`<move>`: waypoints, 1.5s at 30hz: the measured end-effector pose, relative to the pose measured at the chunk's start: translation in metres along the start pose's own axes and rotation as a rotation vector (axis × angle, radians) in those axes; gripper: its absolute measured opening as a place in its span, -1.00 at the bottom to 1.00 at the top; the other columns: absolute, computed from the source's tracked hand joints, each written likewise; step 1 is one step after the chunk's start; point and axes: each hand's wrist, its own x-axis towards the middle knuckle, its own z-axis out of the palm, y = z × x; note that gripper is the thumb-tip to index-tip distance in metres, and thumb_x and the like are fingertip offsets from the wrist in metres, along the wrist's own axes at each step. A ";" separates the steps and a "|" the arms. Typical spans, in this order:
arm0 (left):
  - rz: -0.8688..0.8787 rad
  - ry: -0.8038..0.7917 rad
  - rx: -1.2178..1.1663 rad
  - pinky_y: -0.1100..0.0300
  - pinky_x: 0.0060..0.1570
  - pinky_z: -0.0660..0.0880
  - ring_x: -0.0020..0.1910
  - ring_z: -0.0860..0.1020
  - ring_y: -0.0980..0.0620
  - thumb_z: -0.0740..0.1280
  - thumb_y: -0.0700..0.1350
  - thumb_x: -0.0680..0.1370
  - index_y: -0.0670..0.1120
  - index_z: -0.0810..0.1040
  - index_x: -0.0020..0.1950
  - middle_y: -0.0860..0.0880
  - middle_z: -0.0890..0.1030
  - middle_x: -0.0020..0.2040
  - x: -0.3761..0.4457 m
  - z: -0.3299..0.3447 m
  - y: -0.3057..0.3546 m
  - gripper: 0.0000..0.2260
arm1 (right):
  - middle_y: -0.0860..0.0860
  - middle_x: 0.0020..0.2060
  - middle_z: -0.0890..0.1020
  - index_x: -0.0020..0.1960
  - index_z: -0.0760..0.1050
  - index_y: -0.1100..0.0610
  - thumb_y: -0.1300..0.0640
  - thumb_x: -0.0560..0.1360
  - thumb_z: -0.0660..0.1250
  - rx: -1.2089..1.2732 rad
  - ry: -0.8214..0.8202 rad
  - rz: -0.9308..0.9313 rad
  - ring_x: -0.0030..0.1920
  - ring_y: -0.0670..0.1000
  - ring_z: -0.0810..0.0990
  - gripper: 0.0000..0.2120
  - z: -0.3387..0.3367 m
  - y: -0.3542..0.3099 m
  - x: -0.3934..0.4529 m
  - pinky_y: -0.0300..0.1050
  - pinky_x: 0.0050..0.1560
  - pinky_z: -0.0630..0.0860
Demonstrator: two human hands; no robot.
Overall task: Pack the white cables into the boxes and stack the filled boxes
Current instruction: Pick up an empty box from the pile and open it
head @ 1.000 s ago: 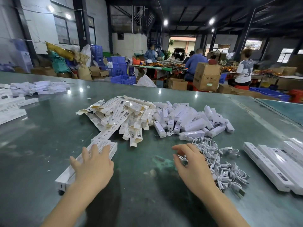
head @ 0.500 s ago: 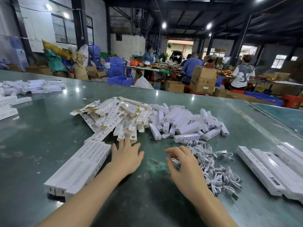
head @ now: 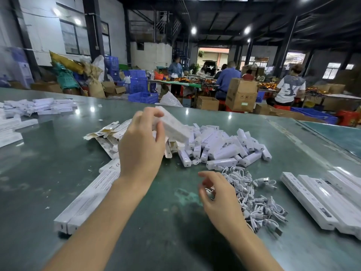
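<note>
My left hand (head: 140, 151) holds a white box (head: 173, 127) lifted above a heap of flat unfolded boxes (head: 103, 136). Lower right, my right hand (head: 220, 204) sits at the near edge of a tangle of white cables (head: 254, 194), thumb and curled fingers pinching one cable. Two long closed boxes (head: 88, 198) lie side by side at the near left of the green table (head: 48, 163). A heap of small white boxes (head: 220, 145) lies beyond the cables.
Several long white boxes (head: 320, 198) lie in a row at the right edge. More white boxes (head: 39, 107) are piled at the far left. Beyond the table, people work among cardboard cartons (head: 241, 94) and blue crates (head: 143, 97).
My left hand left the long boxes, reached into the flat box heap and lifted one box up. My right hand stayed at the cables and curled its fingers on one.
</note>
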 end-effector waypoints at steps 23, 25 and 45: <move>-1.066 -0.296 -1.343 0.30 -0.40 0.51 -0.34 0.58 0.12 0.40 -0.11 0.49 -0.17 0.60 0.09 -0.07 0.67 -0.17 -0.055 0.063 -0.022 -0.78 | -0.02 0.06 0.60 0.08 0.56 0.08 0.15 0.37 0.53 -0.367 0.238 0.067 0.17 0.14 0.47 -0.69 -0.028 0.018 0.013 0.03 0.18 0.14; -1.091 -0.411 -1.383 0.26 -0.30 0.56 -0.23 0.62 0.07 0.43 -0.01 0.41 -0.15 0.59 0.13 -0.08 0.66 -0.08 -0.056 0.063 -0.026 -0.64 | -0.11 -0.08 0.57 0.07 0.55 0.10 0.16 0.39 0.53 -0.270 0.242 0.079 0.04 0.09 0.53 -0.70 -0.026 0.017 0.013 -0.01 0.16 0.20; -1.240 -0.613 -1.486 0.15 -0.13 0.62 0.04 0.68 -0.14 0.41 -0.02 0.44 -0.28 0.52 0.23 -0.28 0.66 0.11 -0.068 0.075 -0.023 -0.54 | -0.08 -0.31 0.62 -0.11 0.53 0.07 0.28 0.46 0.42 0.310 0.267 0.136 -0.33 -0.09 0.56 -0.87 -0.011 0.000 0.006 -0.19 -0.25 0.53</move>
